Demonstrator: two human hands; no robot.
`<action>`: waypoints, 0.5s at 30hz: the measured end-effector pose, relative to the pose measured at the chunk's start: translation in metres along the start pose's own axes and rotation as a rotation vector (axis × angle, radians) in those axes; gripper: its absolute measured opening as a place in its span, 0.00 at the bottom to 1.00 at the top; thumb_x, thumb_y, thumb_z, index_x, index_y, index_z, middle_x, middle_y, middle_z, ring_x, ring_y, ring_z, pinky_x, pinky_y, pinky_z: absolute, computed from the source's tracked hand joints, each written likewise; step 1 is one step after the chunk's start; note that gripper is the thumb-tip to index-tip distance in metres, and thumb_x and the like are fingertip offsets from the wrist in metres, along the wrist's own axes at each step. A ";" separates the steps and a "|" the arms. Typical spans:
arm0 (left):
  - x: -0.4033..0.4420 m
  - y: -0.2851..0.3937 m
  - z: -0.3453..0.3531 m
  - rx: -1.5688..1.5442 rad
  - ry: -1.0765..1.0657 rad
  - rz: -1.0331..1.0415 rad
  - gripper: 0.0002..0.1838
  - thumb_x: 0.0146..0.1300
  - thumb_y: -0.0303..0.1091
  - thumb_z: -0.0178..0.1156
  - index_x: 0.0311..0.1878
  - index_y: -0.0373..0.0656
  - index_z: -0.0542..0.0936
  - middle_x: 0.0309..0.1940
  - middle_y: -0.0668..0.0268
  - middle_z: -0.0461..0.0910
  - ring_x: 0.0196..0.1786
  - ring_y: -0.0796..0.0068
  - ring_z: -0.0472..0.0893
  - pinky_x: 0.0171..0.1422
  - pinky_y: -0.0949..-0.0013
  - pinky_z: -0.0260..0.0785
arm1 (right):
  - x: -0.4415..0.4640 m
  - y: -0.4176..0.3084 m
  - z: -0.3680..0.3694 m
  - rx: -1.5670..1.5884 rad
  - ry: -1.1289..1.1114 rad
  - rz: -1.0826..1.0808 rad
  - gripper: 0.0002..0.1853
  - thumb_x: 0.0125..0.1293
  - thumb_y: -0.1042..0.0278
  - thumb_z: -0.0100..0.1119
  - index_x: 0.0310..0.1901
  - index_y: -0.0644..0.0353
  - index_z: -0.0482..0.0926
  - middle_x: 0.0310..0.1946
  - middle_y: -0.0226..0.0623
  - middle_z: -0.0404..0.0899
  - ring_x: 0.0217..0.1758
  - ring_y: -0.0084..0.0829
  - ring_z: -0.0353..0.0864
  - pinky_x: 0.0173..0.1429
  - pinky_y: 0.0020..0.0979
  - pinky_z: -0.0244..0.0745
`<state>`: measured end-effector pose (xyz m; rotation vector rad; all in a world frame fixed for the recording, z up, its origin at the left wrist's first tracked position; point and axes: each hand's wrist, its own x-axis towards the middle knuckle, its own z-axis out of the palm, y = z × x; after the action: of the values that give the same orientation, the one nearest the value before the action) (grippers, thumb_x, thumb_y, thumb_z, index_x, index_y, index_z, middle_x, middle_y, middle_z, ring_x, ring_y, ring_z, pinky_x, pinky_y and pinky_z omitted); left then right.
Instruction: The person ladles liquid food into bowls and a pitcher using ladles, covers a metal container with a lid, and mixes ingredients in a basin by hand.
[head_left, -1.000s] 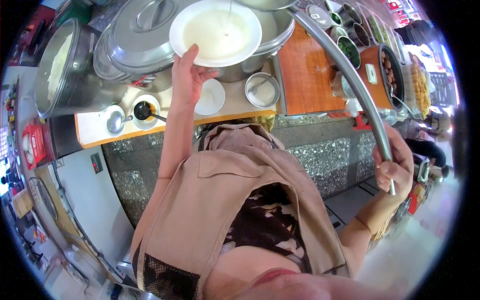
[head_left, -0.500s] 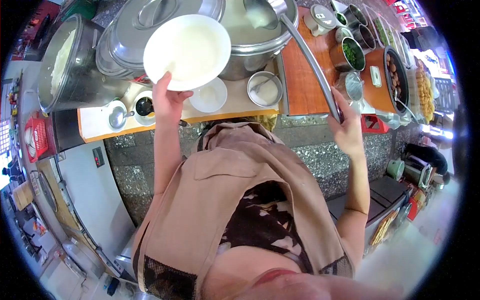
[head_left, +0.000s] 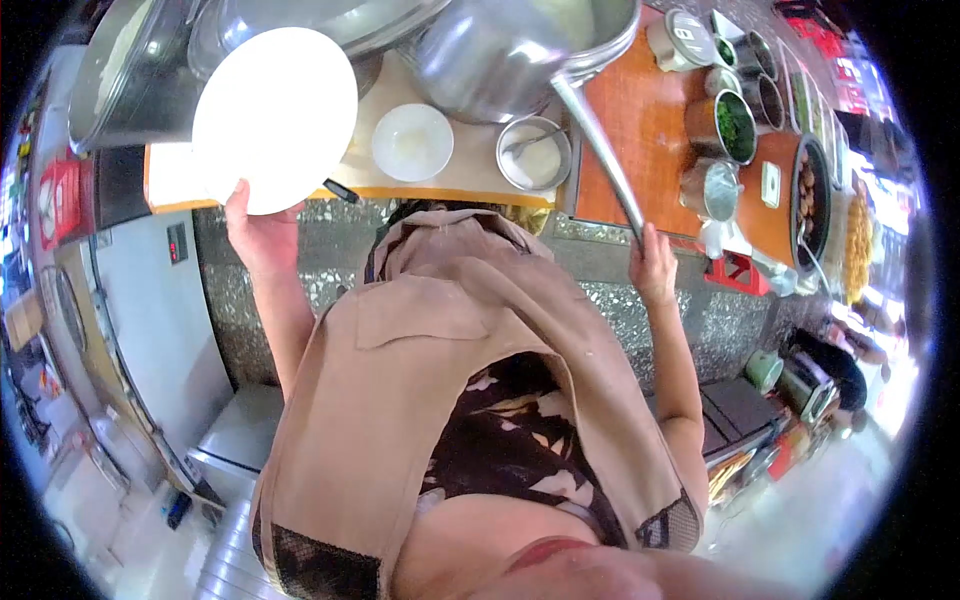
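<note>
My left hand (head_left: 262,232) grips the near rim of a white bowl (head_left: 275,120), thumb on top; glare hides what is inside. My right hand (head_left: 653,265) is closed round the lower end of a long metal ladle handle (head_left: 605,150). The handle runs up to the large steel pot (head_left: 490,60), where the ladle's head cannot be made out. Between the hands, a small white bowl (head_left: 412,142) and a metal bowl (head_left: 533,155) with white contents and a spoon stand on the counter.
Metal containers, one with chopped greens (head_left: 722,127), stand at the right on the wooden board (head_left: 630,120). Beyond them is an orange pot (head_left: 790,195) with brown food. A red basket (head_left: 62,200) is at the far left. Another person (head_left: 835,365) shows at the right edge.
My left hand has carried the white bowl left and down. The ladle's handle and my right hand have moved lower and left, and the ladle no longer pours into the bowl.
</note>
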<state>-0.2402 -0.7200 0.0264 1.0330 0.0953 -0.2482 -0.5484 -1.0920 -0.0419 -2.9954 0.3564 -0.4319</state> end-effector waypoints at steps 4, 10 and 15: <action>-0.018 0.013 -0.017 -0.002 0.093 0.053 0.28 0.56 0.38 0.53 0.59 0.39 0.61 0.53 0.59 0.69 0.54 0.65 0.72 0.46 0.64 0.74 | 0.020 -0.012 0.021 0.248 -0.325 -0.111 0.24 0.51 0.77 0.54 0.54 0.58 0.68 0.29 0.41 0.71 0.29 0.40 0.75 0.32 0.38 0.73; -0.050 0.013 -0.020 0.021 0.261 0.116 0.31 0.55 0.40 0.52 0.61 0.37 0.57 0.49 0.56 0.71 0.44 0.65 0.77 0.28 0.70 0.76 | 0.092 0.002 0.087 0.674 -0.695 -0.016 0.27 0.49 0.72 0.58 0.55 0.59 0.69 0.37 0.44 0.78 0.35 0.35 0.79 0.36 0.29 0.73; -0.066 0.008 -0.013 -0.056 0.389 0.143 0.31 0.55 0.39 0.52 0.61 0.37 0.57 0.49 0.56 0.71 0.42 0.66 0.78 0.28 0.69 0.75 | 0.172 0.028 0.110 0.608 -1.249 0.274 0.25 0.48 0.67 0.58 0.52 0.58 0.73 0.29 0.41 0.80 0.30 0.29 0.79 0.36 0.27 0.74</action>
<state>-0.3017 -0.6946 0.0398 1.0168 0.3763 0.0879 -0.3625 -1.1540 -0.1043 -2.0264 0.3691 1.0882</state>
